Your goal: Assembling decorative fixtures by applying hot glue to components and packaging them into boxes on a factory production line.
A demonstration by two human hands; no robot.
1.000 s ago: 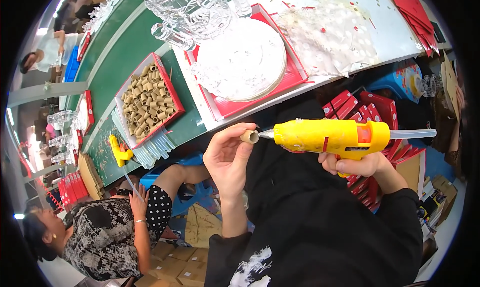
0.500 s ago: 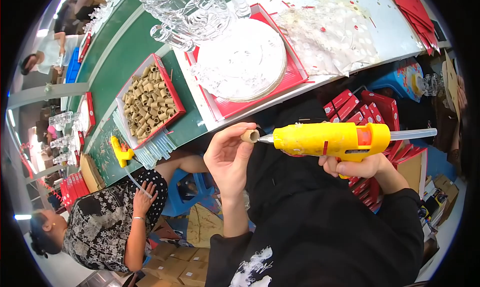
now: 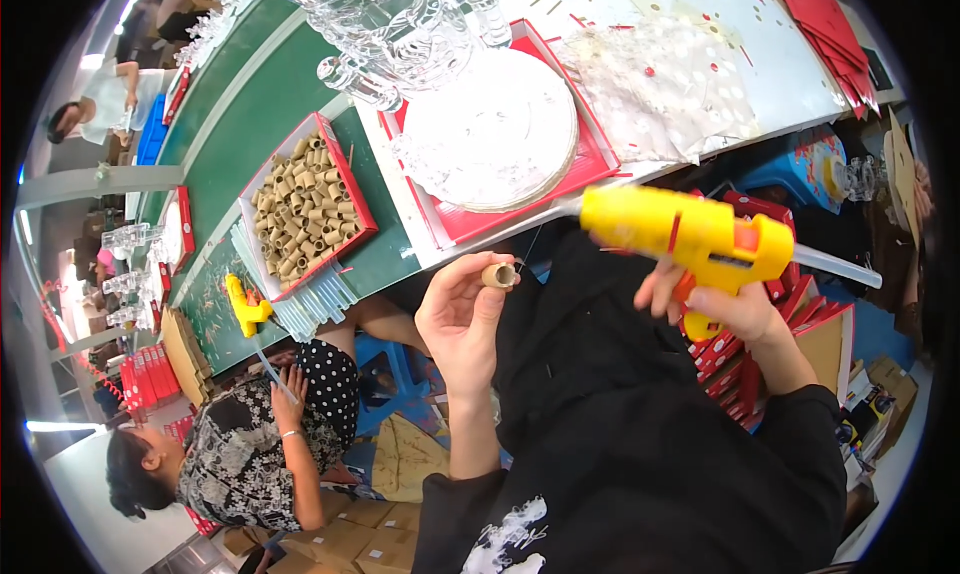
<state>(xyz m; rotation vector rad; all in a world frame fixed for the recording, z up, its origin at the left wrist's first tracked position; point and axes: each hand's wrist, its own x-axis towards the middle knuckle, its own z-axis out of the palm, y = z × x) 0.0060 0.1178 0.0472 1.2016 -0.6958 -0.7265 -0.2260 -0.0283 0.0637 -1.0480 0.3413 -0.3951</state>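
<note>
Between the thumb and fingers of my left hand (image 3: 458, 319) is a short brown cardboard tube (image 3: 497, 275), its open end facing right. My right hand (image 3: 730, 309) grips the handle of a yellow glue gun (image 3: 650, 224). A translucent glue stick (image 3: 842, 267) juts from the gun's back end. The nozzle sits up and to the right of the tube, apart from it, and a thin thread of glue shows near the tube. In front of my hands, a stack of white round discs (image 3: 500, 139) lies in a red tray (image 3: 597, 152).
Clear plastic pieces (image 3: 400, 39) stand behind the discs. A red-and-white box (image 3: 352, 189) holds many cardboard tubes, with clear glue sticks (image 3: 312, 309) and another yellow glue gun (image 3: 245, 306) nearby. A co-worker (image 3: 235, 454) sits at left. Red boxes (image 3: 728, 384) lie beyond my right arm.
The glue gun has moved up and away from the tube, its nozzle tilting upward. My left hand keeps the tube almost in place. The co-worker has shifted to the right.
</note>
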